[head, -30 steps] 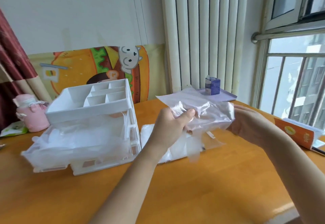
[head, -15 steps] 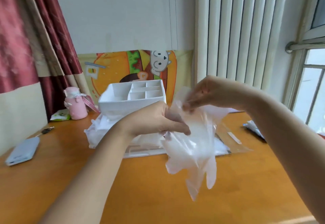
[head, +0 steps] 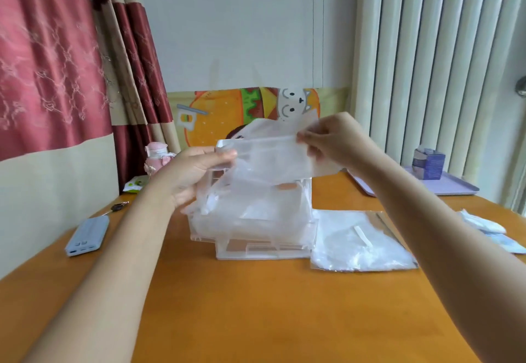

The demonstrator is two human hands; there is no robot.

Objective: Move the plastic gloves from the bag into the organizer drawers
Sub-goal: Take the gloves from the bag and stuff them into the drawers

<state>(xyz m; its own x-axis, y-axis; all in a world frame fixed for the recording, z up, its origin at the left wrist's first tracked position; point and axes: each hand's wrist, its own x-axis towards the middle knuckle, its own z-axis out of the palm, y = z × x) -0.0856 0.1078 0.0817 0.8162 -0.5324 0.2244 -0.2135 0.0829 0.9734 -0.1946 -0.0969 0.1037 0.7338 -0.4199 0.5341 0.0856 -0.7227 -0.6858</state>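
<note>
Pinching the plastic gloves (head: 270, 160) stretched between them, the left hand (head: 193, 174) and right hand (head: 333, 146) held these over the organizer (head: 262, 248), whose open drawer (head: 250, 221) looked full, while the bag (head: 364, 246) beside it seemed not yet empty.

The glove (head: 267, 160) between your left hand (head: 193, 174) and right hand (head: 333, 143) hides the top of the organizer (head: 256, 237); right of your right hand, white packets (head: 484, 224) run off frame.

We record both bare forearms stretched forward and raised; left hand (head: 196, 176) thumb uppermost, thumb and fingers pinching one end of the plastic glove (head: 267, 160); right hand (head: 334, 146) slightly higher, fingers curled, fingertips pinching the other end; hands apart.
</note>
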